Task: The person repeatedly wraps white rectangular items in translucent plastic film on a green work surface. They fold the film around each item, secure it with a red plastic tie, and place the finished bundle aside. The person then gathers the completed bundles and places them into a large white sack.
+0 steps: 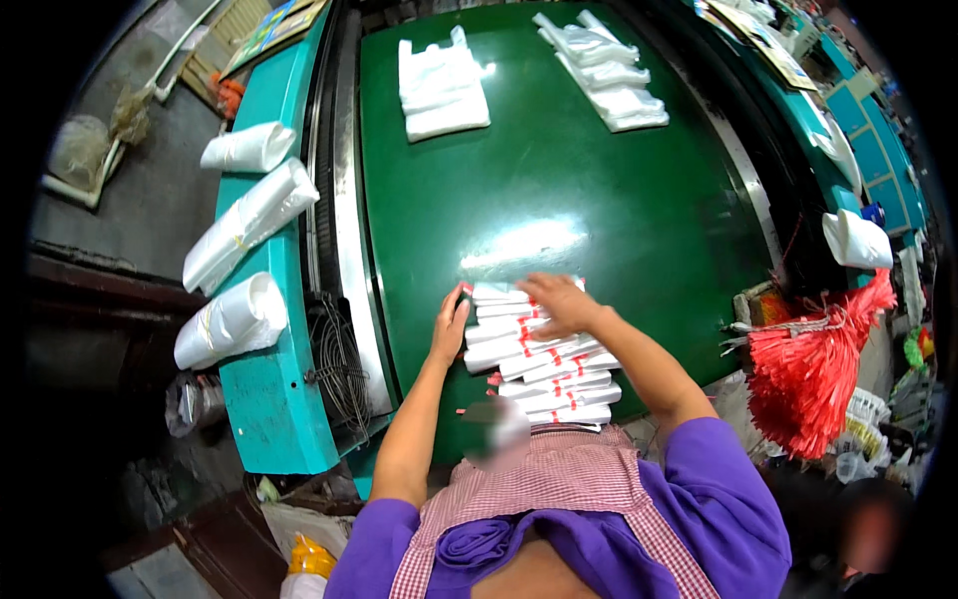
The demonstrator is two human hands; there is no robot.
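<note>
From the head camera, your left hand (450,324) lies flat, fingers straight, against the left edge of a stack of folded white plastic bag bundles tied with red bands (544,364); it grips nothing. Your right hand (557,302) rests palm-down on top of the stack's far end, fingers spread, pressing rather than clasping. The stack sits at the near edge of the green conveyor belt (599,200), just before your checked apron (559,479). Farther up the belt lie two loose piles of white bags (442,85) (602,72). Three white bag rolls (239,265) rest on the teal machine frame (269,399) at left; a bunch of red ties (813,374) hangs at right
</note>
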